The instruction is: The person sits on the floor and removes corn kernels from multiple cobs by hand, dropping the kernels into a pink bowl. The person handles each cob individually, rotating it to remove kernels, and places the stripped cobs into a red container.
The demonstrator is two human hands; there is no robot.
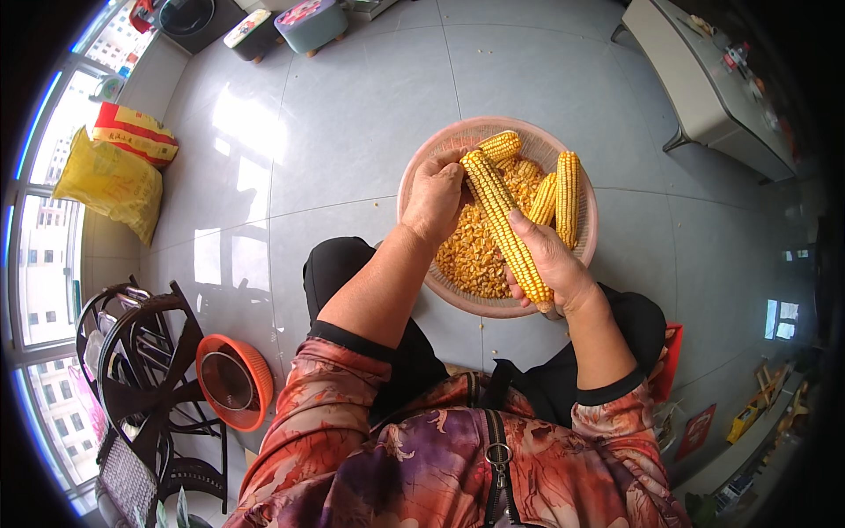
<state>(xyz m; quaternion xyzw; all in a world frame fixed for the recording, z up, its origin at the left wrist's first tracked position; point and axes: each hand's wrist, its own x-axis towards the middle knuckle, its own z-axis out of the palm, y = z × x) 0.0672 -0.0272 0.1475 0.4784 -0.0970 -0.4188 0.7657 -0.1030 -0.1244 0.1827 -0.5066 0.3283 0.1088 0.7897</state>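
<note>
A long ear of dried yellow corn (pixel 500 212) lies slantwise across my two hands, above a round pink plastic basket (pixel 586 245). My right hand (pixel 553 259) wraps its lower part, thumb on top, with the pale stub end pointing toward me. At the far tip my left hand (pixel 437 193) is pressed against the ear; its fingertips are partly hidden. Loose kernels (pixel 472 257) cover the basket's bottom. More ears rest inside: an upright-looking one (pixel 568 198) at the right wall, another (pixel 542 201) beside it, and one (pixel 500 145) at the far side.
Grey floor tiles (pixel 356 132) surround the basket, with a few stray kernels. At left stand a dark chair (pixel 142 383), an orange plastic basket (pixel 264 379) and a yellow bag (pixel 119 185). Two stools (pixel 310 26) sit far back. A light-coloured table (pixel 700 86) is at right.
</note>
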